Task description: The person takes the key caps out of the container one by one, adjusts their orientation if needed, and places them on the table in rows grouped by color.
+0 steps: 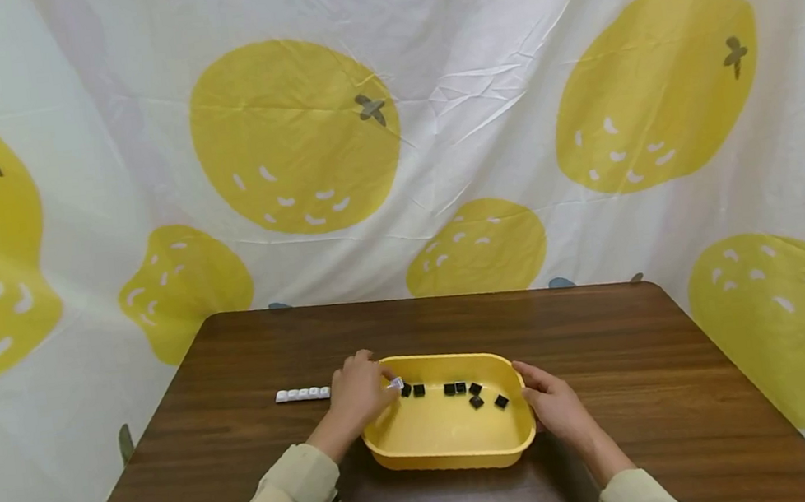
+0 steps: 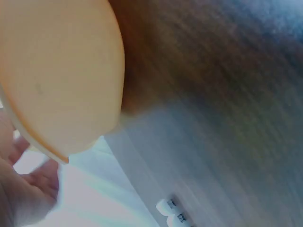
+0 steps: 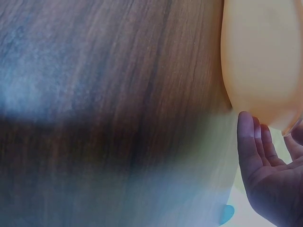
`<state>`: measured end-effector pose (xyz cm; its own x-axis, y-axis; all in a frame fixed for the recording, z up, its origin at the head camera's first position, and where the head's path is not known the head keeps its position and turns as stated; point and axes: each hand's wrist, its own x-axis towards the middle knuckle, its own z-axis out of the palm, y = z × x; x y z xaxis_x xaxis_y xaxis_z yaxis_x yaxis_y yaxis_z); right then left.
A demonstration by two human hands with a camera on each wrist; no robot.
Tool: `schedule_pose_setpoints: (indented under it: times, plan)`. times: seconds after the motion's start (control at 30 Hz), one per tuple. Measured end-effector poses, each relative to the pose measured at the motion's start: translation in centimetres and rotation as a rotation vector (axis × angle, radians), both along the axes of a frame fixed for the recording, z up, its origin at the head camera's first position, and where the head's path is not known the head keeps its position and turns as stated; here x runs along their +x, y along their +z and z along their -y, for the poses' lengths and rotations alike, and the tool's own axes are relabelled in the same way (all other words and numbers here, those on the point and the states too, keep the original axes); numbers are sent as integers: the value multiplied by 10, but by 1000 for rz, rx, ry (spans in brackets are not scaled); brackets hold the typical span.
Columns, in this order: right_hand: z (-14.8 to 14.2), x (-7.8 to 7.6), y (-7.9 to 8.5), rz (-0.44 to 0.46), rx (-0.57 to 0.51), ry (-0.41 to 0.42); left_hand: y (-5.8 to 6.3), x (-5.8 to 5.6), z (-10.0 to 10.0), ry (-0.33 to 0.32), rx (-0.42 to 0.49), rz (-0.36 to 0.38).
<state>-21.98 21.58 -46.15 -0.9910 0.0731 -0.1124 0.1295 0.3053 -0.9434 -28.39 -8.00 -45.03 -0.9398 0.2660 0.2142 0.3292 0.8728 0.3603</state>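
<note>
A yellow tray [image 1: 456, 462] sits on the table with several black keycaps [image 1: 450, 390] scattered in it. Over the tray's left rim reaches my left hand [image 1: 360, 390], pinching a small white keycap [image 1: 396, 383] between thumb and finger; that keycap is hidden in the left wrist view. To the left, several white keycaps [image 1: 303, 394] stand in a row on the table, and two of them [image 2: 176, 217] show dark markings in the left wrist view. My right hand [image 1: 555, 401] holds the tray's right side, thumb over the rim and fingers [image 3: 247, 137] against the outer wall.
The brown wooden table [image 1: 657, 388] extends on both sides of the tray, with its far edge close to a hanging white cloth [image 1: 475, 102] printed with yellow lemons.
</note>
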Motion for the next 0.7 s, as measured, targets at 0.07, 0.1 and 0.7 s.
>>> schedule_pose_setpoints:
  times: [0.07, 0.1, 0.7]
  plan:
    - [0, 0, 1, 0, 4, 1, 5, -1, 0, -48, 75, -56]
    - [0, -1, 1, 1, 5, -1, 6, -2, 0, -75, 118, -69]
    - [1, 0, -1, -13, 0, 10, 6, -2, -10, -254, 418, 131]
